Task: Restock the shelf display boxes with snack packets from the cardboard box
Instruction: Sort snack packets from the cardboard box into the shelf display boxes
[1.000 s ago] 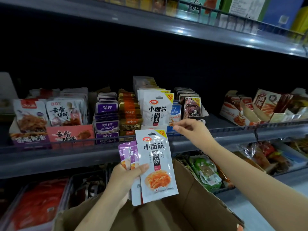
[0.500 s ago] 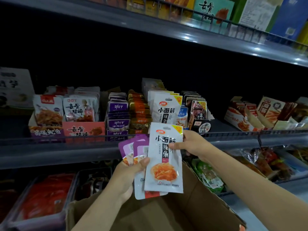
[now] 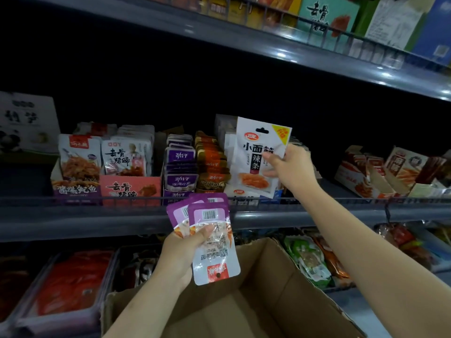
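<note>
Nearby, purple packs point(image 3: 181, 167) flank the white packet point(image 3: 258, 154).

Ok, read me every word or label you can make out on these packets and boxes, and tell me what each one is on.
"小面筋 辣条": white packet in the right hand.
"去骨猪蹄": white packets and pink display box below them.
"劲仔": purple packets on the shelf.
"去骨": teal box on the top shelf.
Barcode and fine print on the purple-topped packets in the left hand: too small to read.
</note>
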